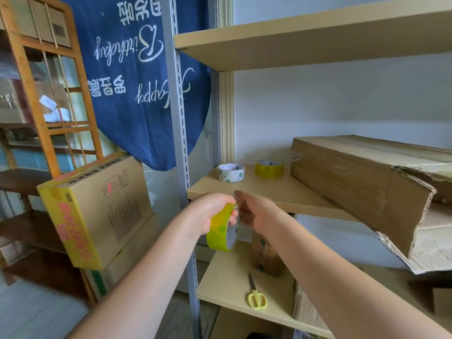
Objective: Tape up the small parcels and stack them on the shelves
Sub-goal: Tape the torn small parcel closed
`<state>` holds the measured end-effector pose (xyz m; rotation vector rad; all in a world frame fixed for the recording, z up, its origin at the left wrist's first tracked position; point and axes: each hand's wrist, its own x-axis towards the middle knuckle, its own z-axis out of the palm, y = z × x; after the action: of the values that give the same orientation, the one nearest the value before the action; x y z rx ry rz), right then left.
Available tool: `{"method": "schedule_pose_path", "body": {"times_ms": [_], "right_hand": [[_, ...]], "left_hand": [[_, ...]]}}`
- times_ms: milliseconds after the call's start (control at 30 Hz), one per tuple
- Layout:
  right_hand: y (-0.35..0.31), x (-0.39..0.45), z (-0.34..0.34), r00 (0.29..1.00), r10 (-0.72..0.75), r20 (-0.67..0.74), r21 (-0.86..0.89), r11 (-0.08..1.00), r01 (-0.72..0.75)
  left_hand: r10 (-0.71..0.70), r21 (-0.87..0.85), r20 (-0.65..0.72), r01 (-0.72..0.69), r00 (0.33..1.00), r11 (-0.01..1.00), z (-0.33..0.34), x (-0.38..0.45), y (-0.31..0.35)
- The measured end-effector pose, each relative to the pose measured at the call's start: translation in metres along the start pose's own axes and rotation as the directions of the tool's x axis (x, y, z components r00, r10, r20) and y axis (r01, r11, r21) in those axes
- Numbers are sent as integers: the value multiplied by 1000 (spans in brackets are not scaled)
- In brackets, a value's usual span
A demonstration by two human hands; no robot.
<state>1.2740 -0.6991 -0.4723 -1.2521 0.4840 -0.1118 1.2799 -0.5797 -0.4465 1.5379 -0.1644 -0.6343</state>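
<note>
My left hand (212, 211) grips a roll of yellow tape (221, 230) in front of the shelf unit, fingers curled round its upper rim. My right hand (254, 211) is against the top of the roll, fingertips pinching at its edge where the tape end lies. Under my hands, on the lower shelf (227, 287), stands a small brown parcel (266, 255), partly hidden by my right forearm. Yellow-handled scissors (255, 294) lie on that shelf in front of it.
On the middle shelf (276, 192) sit a white tape roll (231, 172), a yellow tape roll (269, 168) and a long torn cardboard box (362, 182). Left of the grey upright (179, 133) are stacked cartons (97, 211) against a wooden rack (49, 94).
</note>
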Motion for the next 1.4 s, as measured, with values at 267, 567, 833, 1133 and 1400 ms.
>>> {"method": "schedule_pose_path", "body": {"times_ms": [267, 567, 833, 1133, 1400], "right_hand": [[-8, -16, -21, 978, -170, 125, -126, 974, 186], [41, -45, -123, 962, -241, 131, -346, 898, 272], [75, -49, -220, 949, -294, -113, -431, 875, 219], [99, -23, -349, 806, -317, -500, -398, 911, 111], [117, 5, -386, 753, -344, -561, -514, 858, 9]], "left_hand": [[173, 246, 5, -169, 985, 954, 15, -27, -25], [39, 430, 243, -144, 969, 892, 48, -17, -71], [-102, 598, 428, -197, 898, 777, 104, 24, -117], [146, 854, 311, -343, 939, 390, 98, 113, -142], [331, 939, 220, -291, 918, 181, 99, 153, -152]]}}
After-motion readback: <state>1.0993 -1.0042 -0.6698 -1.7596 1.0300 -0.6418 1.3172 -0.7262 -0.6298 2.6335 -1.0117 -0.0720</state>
